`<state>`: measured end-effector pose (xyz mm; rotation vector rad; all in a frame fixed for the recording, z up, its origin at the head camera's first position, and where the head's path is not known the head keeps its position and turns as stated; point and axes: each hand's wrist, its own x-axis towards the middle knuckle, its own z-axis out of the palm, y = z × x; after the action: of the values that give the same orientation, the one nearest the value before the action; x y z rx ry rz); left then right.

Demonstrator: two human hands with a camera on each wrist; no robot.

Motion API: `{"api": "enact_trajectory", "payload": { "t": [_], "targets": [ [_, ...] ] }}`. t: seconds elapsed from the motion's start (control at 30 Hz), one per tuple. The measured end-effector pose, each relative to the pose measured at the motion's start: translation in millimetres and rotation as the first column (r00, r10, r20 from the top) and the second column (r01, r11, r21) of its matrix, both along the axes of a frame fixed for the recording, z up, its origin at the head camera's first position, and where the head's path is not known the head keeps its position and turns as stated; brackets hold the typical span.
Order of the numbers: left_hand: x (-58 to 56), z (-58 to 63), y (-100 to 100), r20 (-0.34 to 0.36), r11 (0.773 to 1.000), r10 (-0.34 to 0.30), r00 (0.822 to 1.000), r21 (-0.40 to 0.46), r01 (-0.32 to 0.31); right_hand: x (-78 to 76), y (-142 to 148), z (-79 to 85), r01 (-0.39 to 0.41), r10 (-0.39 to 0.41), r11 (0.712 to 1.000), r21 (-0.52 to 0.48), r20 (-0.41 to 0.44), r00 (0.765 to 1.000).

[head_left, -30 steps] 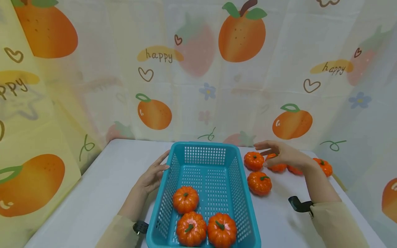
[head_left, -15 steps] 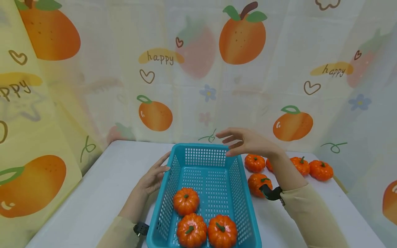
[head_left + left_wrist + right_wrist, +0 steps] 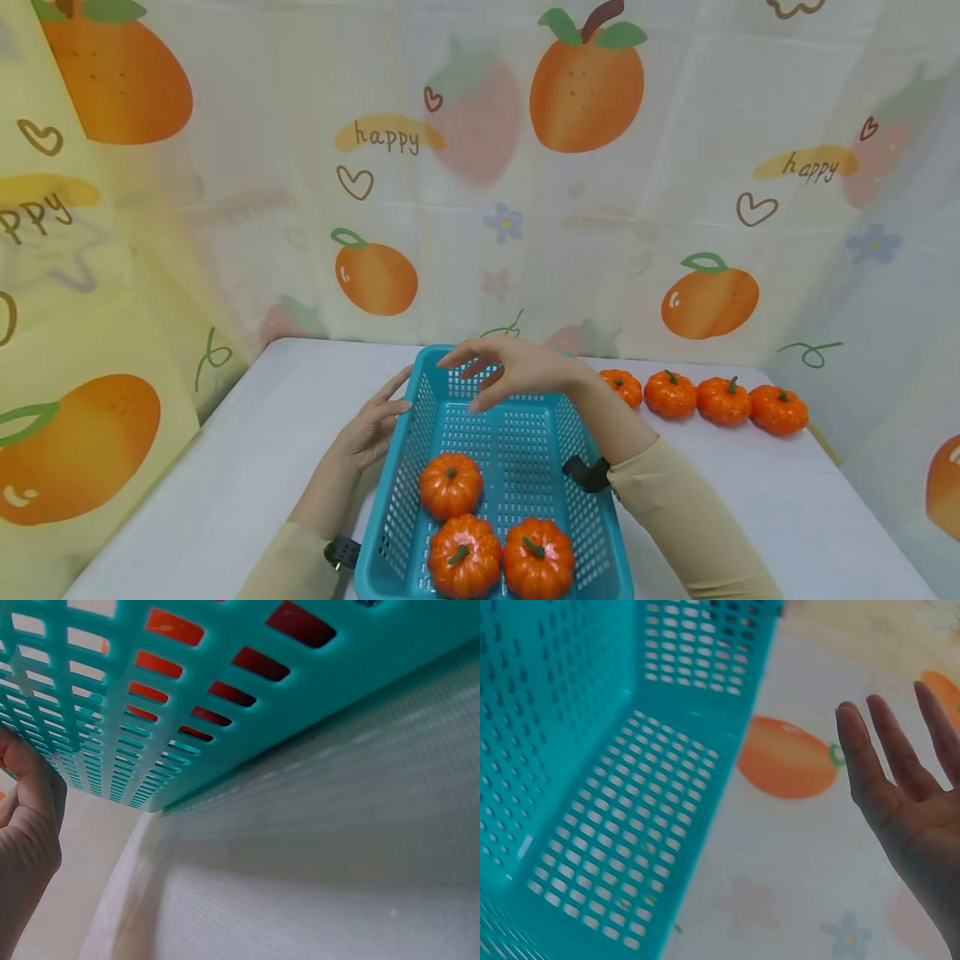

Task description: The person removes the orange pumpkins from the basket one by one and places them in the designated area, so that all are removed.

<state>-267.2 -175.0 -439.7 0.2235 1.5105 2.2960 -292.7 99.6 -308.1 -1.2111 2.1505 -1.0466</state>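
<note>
A teal plastic basket [image 3: 525, 450] with perforated walls stands on the table, three small orange toy pumpkins [image 3: 450, 486] in its near end. My left hand [image 3: 367, 429] holds its left side, the thumb at the rim and the other fingers against the outer wall. In the left wrist view, that hand [image 3: 30, 817] shows at the edge beside the perforated wall. Above the basket's far end hangs my right hand [image 3: 513, 372], fingers loosely bent and spread, with nothing in it. The right wrist view shows this hand [image 3: 919, 802] apart from the basket wall.
To the right of the basket, several more toy pumpkins [image 3: 723, 402] stand in a row along the back of the white table [image 3: 795, 517]. My right forearm hides part of the table beside the basket. A fruit-printed curtain [image 3: 465, 225] hangs behind.
My right hand has moved left, from over the pumpkins on the table to above the basket. One table pumpkin is now behind the forearm. The left hand and basket have stayed put.
</note>
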Motion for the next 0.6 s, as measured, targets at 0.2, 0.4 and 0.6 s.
{"api": "enact_trajectory", "payload": {
  "t": [0.2, 0.4, 0.6],
  "targets": [
    [-1.0, -1.0, -2, -0.013, 0.999, -0.031, 0.999, 0.024, 0.031, -3.3, -23, -31.8, -0.047, 0.041, 0.994, 0.094, 0.065, 0.997],
    [-2.4, -1.7, -1, -0.001, 0.999, -0.02, 1.0, 0.026, 0.02, -6.0, -34, -54.1, -0.101, 0.076, 0.982, 0.159, 0.158, 0.984],
    [-1.4, -1.1, -1, 0.013, 1.0, -0.012, 1.0, 0.024, 0.011, -4.5, -42, -68.8, -0.168, 0.113, 0.958, 0.231, 0.234, 0.966]
  ]
}}
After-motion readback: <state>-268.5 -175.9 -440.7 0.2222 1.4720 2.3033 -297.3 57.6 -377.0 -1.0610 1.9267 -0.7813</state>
